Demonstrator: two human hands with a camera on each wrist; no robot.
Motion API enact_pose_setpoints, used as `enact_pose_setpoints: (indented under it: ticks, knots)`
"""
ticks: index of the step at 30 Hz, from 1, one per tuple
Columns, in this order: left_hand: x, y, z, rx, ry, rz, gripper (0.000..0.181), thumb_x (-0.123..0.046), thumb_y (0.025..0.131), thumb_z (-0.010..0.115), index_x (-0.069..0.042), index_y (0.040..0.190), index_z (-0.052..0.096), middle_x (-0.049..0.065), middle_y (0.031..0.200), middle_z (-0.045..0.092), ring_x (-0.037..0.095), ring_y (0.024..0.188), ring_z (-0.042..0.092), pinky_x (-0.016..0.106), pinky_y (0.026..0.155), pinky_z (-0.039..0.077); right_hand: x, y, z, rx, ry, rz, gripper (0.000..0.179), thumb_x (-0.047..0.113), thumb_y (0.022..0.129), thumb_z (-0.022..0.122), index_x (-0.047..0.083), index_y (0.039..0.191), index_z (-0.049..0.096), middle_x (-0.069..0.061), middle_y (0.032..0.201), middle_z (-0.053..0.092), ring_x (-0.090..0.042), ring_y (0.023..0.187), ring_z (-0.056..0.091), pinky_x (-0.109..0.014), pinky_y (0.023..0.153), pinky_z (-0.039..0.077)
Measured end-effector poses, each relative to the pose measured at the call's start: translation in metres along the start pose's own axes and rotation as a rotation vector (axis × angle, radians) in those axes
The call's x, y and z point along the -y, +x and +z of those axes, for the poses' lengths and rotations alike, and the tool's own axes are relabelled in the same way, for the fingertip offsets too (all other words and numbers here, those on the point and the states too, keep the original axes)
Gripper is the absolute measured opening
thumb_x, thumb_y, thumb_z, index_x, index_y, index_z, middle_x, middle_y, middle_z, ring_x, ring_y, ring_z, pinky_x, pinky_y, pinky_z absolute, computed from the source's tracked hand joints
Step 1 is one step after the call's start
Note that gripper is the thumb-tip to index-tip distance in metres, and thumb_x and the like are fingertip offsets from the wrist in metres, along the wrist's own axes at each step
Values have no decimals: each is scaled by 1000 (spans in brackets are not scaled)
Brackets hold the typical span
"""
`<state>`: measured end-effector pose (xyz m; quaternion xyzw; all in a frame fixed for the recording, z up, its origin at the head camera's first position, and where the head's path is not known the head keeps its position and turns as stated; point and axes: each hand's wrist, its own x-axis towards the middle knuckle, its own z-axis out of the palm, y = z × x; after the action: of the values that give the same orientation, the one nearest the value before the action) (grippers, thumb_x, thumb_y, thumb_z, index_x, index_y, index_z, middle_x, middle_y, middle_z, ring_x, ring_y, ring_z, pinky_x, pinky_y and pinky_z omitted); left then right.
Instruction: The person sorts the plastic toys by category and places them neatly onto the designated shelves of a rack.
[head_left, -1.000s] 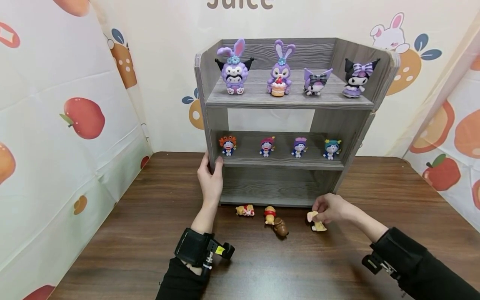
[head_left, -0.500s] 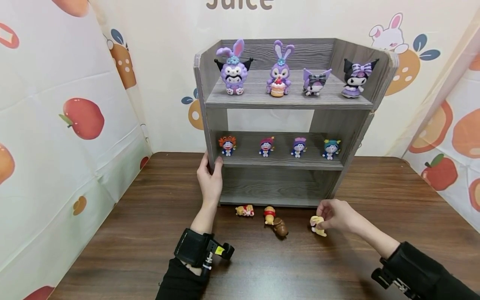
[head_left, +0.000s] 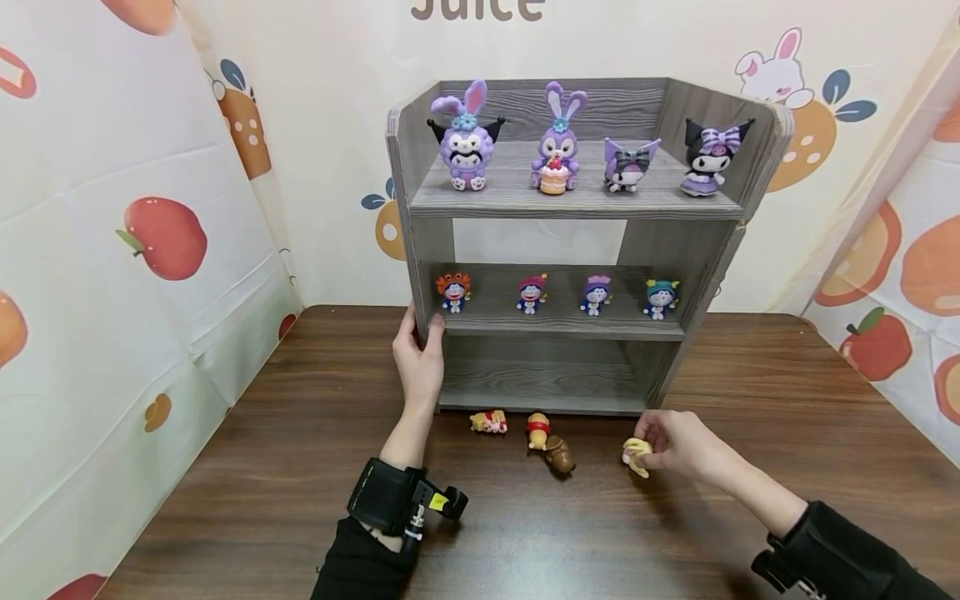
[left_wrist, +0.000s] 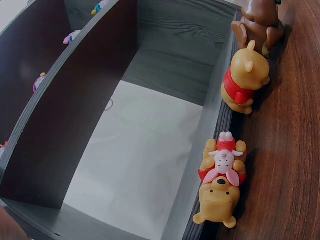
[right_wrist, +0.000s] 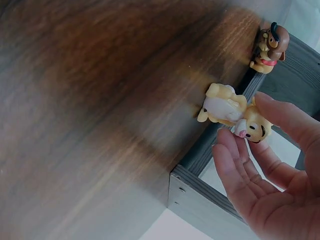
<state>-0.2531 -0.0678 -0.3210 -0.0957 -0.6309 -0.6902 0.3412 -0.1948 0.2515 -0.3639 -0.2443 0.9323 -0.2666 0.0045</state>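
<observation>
My left hand point(head_left: 420, 367) grips the left side panel of the grey wooden display shelf point(head_left: 562, 208), thumb in front and fingers round the outer side. Near the shelf's lower right corner, my right hand point(head_left: 678, 446) pinches a pale yellow figurine point(right_wrist: 227, 110) with a white belly by its head, between thumb and fingers. Along the shelf's front foot lie a yellow bear figurine point(left_wrist: 220, 200) with a small pink one on its front, and another bear figurine point(left_wrist: 240, 82) in a red shirt. A brown figurine point(head_left: 559, 456) touches the second bear.
Several purple figurines, among them a rabbit point(head_left: 555, 150), stand on the top shelf. Several small blue figurines, one with an orange mane point(head_left: 453, 292), line the middle shelf. The brown wooden table point(head_left: 555, 542) extends in front, and a printed backdrop point(head_left: 315, 167) rises behind.
My right hand has moved slightly towards me and to the right, and the pale yellow figurine in its fingers has turned. The left hand keeps its hold on the side panel.
</observation>
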Motion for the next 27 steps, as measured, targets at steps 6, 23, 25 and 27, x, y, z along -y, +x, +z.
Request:
enact_pose_setpoints:
  ticks: [6, 23, 25, 27]
  knots:
    - [0, 0, 0, 1, -1, -10, 41, 4, 85, 48, 8, 126, 44, 25, 114, 53, 18, 88, 50, 20, 72, 41, -4, 1, -2, -22, -55, -210, 29, 3, 62, 75, 6, 84, 57, 8, 73, 55, -3, 63, 50, -24, 52, 43]
    - [0, 0, 0, 3, -10, -10, 41, 3, 86, 48, 8, 126, 43, 23, 120, 50, 23, 100, 49, 21, 78, 40, -8, 5, -7, 71, -72, -458, 34, -8, 62, 72, 11, 89, 60, 6, 85, 57, -5, 73, 53, -24, 58, 46]
    - [0, 0, 0, 3, -12, -5, 41, 3, 86, 48, 9, 126, 43, 23, 120, 50, 25, 102, 49, 21, 78, 40, -8, 5, -6, 50, -80, -453, 32, -6, 62, 73, 9, 88, 60, 7, 82, 57, -4, 71, 52, -23, 56, 45]
    - [0, 0, 0, 4, -14, -1, 41, 4, 86, 48, 9, 126, 43, 23, 120, 50, 25, 101, 49, 21, 78, 40, -8, 5, -4, 19, -92, -437, 32, -6, 61, 73, 8, 87, 60, 8, 80, 57, -3, 68, 51, -22, 54, 44]
